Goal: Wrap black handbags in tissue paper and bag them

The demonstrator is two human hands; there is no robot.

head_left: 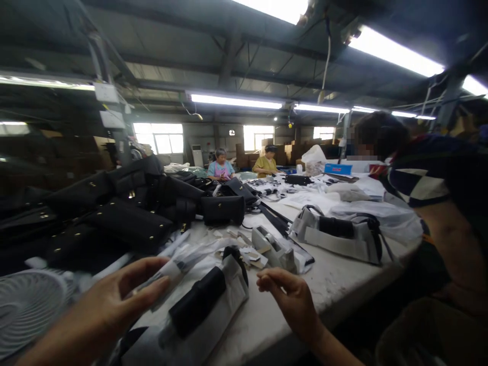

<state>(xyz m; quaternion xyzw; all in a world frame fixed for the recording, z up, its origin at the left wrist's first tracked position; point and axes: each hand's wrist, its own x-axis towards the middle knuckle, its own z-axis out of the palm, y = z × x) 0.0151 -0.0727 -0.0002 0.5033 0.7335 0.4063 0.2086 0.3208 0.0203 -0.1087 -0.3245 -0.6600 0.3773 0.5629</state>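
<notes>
My left hand (131,292) is curled round a pale, translucent strip of wrapping (170,277), its thumb and fingers on either side. Just beside it lies a black handbag (198,300) partly wrapped in white paper, tilted on the table in front of me. My right hand (293,300) hovers over the table edge, right of that bag, with thumb and fingertips pinched together. Whatever they may hold is too small to make out. Between and beyond my hands stands a grey tape dispenser (272,249), with small white card pieces (251,254) next to it.
Black handbags (125,223) are heaped on the left, behind a white fan (30,305). Another paper-wrapped bag (337,234) lies at right on the table (324,284). A co-worker (430,188) leans in at the right; two people sit at the far end.
</notes>
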